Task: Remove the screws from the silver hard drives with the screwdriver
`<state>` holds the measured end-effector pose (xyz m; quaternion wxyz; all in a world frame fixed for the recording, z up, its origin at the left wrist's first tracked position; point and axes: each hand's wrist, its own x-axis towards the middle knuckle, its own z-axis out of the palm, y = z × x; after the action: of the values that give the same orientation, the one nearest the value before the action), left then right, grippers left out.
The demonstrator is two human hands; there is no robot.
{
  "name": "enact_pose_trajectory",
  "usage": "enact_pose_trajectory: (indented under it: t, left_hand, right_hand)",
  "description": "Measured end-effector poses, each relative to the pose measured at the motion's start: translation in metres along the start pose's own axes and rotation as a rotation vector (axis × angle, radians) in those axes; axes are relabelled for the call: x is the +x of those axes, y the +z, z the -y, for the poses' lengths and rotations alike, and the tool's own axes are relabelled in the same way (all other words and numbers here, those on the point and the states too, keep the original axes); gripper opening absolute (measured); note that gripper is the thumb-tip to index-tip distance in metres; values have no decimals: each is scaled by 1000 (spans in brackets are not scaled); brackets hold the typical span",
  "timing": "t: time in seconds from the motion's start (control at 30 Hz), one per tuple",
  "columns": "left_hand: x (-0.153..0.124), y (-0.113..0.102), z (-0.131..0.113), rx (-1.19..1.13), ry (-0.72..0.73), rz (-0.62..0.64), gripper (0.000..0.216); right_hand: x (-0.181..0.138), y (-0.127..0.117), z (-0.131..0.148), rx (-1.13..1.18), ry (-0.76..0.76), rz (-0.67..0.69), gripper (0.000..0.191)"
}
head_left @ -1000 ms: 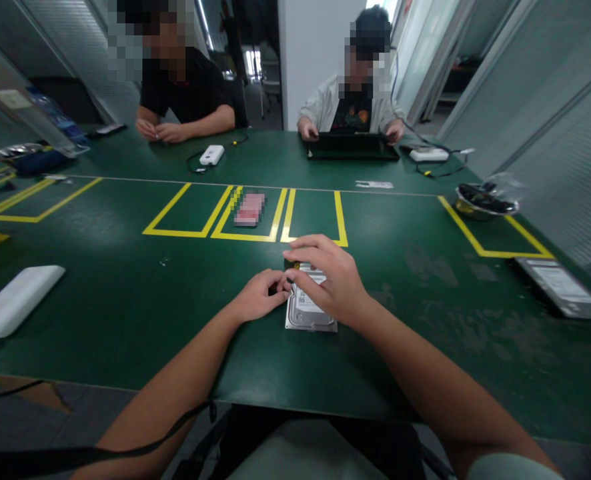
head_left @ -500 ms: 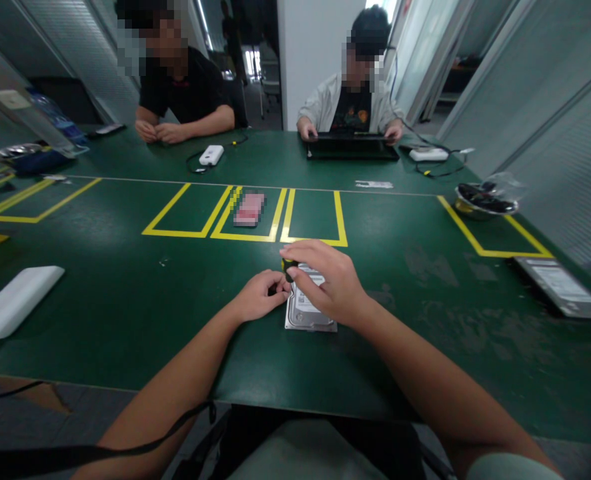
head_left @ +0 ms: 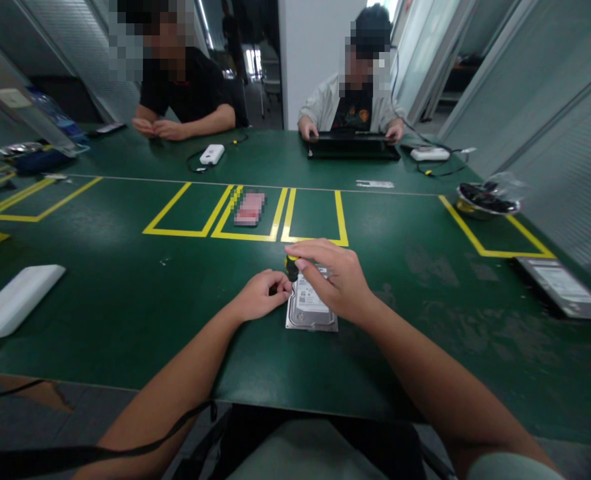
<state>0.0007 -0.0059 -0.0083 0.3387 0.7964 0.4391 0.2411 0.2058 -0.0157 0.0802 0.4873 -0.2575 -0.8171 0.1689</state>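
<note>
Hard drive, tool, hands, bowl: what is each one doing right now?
hard drive: lying flat on the green table, label up.
black-and-yellow tool: upright at the drive's far left corner, gripped.
right hand: closed around the tool's top.
left hand: curled, fingertips at the drive's left edge.
bowl: upright, dark things inside.

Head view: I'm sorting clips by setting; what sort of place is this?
Likely an office electronics workroom: green table with yellow taped boxes, a hard drive being worked on, a laptop opposite.
</note>
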Motion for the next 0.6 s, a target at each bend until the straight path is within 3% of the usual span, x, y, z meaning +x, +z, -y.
enact_pose_trajectory:
  t: [0.17,0.37,0.6]
  left_hand:
    - [0,0,0,8,-14,0,9]
    - [0,1,2,3,7,9,7]
    - [0,1,1,-1,-8,1,9]
  right_hand:
    - [1,0,0,-32,14,-20,16]
    - [0,0,2,36,-3,-1,23]
    - [-1,2,0,-19,37,-55,13]
